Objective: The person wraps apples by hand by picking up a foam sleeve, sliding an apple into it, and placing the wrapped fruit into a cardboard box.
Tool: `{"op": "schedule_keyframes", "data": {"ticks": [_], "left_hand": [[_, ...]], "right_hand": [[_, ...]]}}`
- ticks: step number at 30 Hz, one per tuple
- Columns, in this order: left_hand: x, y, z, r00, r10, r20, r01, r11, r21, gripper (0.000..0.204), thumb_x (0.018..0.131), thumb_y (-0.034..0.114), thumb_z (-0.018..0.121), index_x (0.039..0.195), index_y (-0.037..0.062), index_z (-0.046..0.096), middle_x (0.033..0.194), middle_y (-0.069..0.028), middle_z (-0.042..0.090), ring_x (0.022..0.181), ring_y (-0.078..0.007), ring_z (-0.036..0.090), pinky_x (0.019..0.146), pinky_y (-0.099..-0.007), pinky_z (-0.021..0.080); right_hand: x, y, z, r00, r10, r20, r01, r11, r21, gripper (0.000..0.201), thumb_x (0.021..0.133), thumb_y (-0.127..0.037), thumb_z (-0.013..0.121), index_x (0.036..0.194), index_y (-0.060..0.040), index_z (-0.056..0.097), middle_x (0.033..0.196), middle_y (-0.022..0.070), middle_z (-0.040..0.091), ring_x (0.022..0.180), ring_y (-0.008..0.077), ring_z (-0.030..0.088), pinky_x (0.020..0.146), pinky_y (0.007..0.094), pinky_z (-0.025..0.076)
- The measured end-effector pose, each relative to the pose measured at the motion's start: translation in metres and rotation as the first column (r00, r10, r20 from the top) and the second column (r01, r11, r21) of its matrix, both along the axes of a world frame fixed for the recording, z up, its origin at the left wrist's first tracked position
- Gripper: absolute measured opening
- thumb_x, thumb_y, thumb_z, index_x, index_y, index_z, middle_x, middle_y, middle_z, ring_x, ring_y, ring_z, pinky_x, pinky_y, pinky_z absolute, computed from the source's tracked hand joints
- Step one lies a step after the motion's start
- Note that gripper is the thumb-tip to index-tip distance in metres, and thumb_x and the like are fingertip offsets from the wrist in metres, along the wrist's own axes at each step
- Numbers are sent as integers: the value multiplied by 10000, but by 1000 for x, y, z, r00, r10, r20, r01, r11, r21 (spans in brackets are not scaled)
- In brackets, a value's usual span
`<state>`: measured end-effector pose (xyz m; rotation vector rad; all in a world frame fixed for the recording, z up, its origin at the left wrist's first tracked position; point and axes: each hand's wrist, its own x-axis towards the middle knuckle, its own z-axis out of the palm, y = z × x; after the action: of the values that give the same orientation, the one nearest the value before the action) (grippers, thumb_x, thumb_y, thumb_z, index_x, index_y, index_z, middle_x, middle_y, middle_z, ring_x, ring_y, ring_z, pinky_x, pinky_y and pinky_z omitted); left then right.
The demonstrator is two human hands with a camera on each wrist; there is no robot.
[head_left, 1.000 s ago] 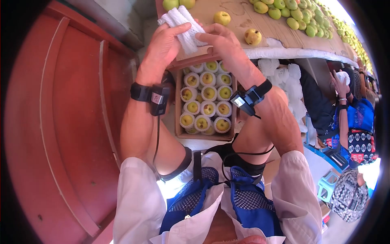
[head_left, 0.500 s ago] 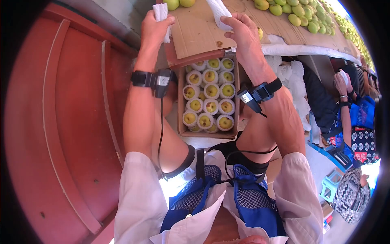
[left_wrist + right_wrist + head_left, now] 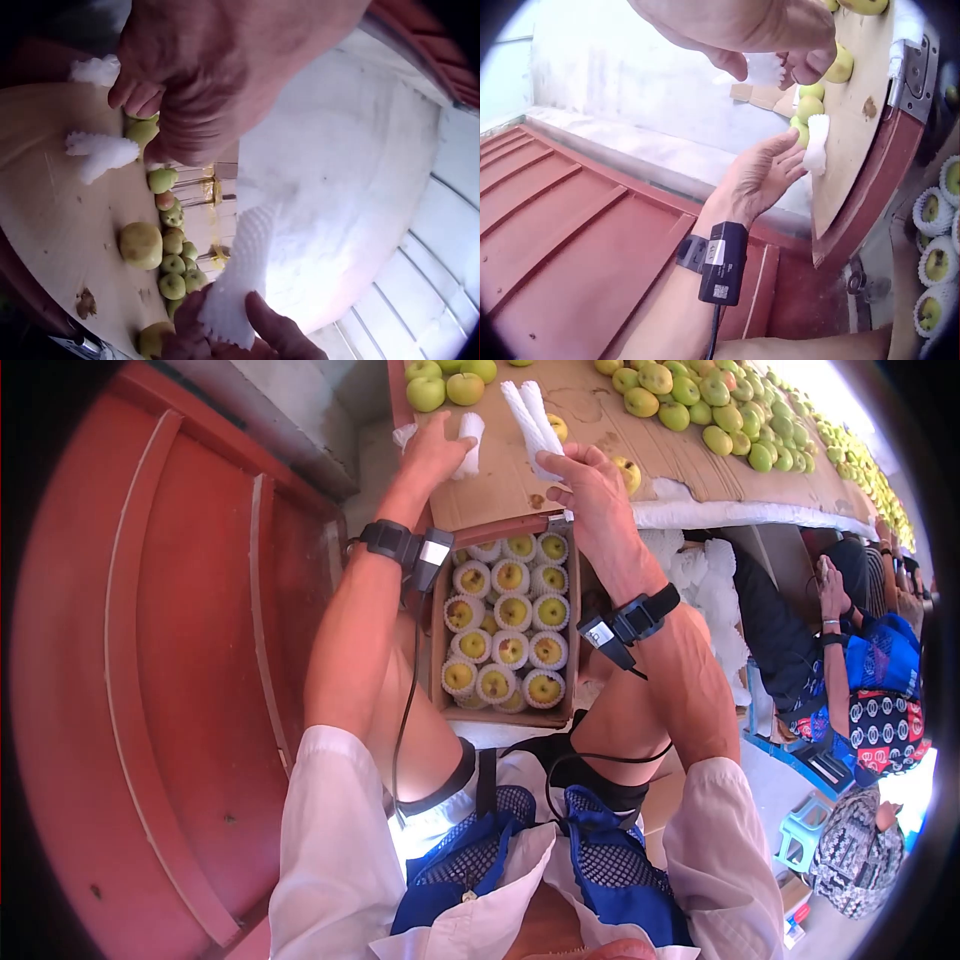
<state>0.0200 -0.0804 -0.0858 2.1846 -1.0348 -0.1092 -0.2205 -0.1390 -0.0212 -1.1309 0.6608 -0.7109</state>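
My right hand point(image 3: 595, 485) pinches white foam fruit nets point(image 3: 530, 422) between thumb and fingers, raised over the cardboard-covered table; their netted texture shows in the left wrist view. My left hand point(image 3: 432, 455) is at the table's left end, fingers loosely bent and holding nothing. Close beside its fingertips a foam net point(image 3: 817, 142) lies on the cardboard. In the left wrist view that net point(image 3: 101, 154) and a second piece of white foam point(image 3: 96, 70) lie near the left hand's fingers.
A carton point(image 3: 437, 650) of yellow-green apples in foam nets stands below, between the knees. Loose apples point(image 3: 425, 393) sit at the table's back left, with a large pile point(image 3: 735, 415) at the right. A red panelled surface point(image 3: 200, 660) borders the left; another person point(image 3: 835, 600) works at the right.
The bunch of foam nets in both hands was parted between them. My left hand has let go of its share onto the cardboard; my right hand still holds some nets.
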Motion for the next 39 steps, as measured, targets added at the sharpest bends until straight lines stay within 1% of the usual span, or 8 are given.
{"op": "schedule_keyframes", "data": {"ticks": [3,6,12,21,28,34,37,39], "left_hand": [[-30,11,46,909,-233,-346,163,962,-220,534,954,355,704,1328,-16,616,1269,-98,685,1162,-181,631,921,-338,511],[-71,28,72,539,-493,-683,237,867,-439,514,976,439,666,1289,33,656,1246,-67,685,1138,-150,629,895,-313,490],[-89,39,82,511,-521,-684,213,848,-486,494,970,463,671,1251,57,670,1180,-35,683,1137,-126,613,892,-296,473],[-74,41,67,722,-415,-553,273,906,-324,387,946,260,655,1225,-8,659,1171,-63,677,1064,-146,619,898,-325,506],[-69,54,64,603,-463,-650,217,879,-425,381,938,241,676,1246,17,662,1169,-47,687,1071,-129,624,895,-319,509],[-73,55,70,670,-433,-603,227,893,-389,418,916,291,726,1246,39,679,1161,-22,697,1045,-113,628,875,-307,495],[-73,51,68,774,-347,-530,166,919,-358,409,892,260,760,1219,24,693,1102,-26,719,971,-121,652,822,-302,510],[-70,46,63,861,-254,-441,108,938,-330,399,875,230,783,1196,7,702,1057,-31,736,918,-133,671,792,-304,526]], "right_hand": [[2,1,-3,1000,-9,-30,8,999,-32,324,833,-143,783,1048,-9,582,910,71,603,690,135,547,602,288,454],[4,6,-3,999,4,-35,-6,999,-54,333,832,-144,787,1055,-11,579,893,66,601,675,131,544,588,288,442],[3,9,-1,994,49,-96,-53,998,-39,275,885,-178,774,1055,-46,602,1029,26,629,896,106,575,756,273,457],[7,10,-6,983,105,-153,-120,989,-90,272,928,-234,729,1104,-55,626,1097,33,642,936,109,576,793,286,464],[4,10,0,989,126,-73,-120,989,90,325,949,-291,673,1157,-41,671,1031,16,648,885,121,535,748,273,435],[6,9,-3,985,131,-108,-137,989,-48,314,941,-278,687,1113,-16,672,1013,45,668,866,143,571,758,290,467],[17,4,-25,957,-203,-206,80,871,-485,337,933,-280,699,1084,20,670,986,94,686,874,177,617,792,322,503],[14,15,-9,984,-131,-122,49,852,-521,369,923,-281,713,1098,39,658,971,124,692,886,195,639,816,337,516]]}}
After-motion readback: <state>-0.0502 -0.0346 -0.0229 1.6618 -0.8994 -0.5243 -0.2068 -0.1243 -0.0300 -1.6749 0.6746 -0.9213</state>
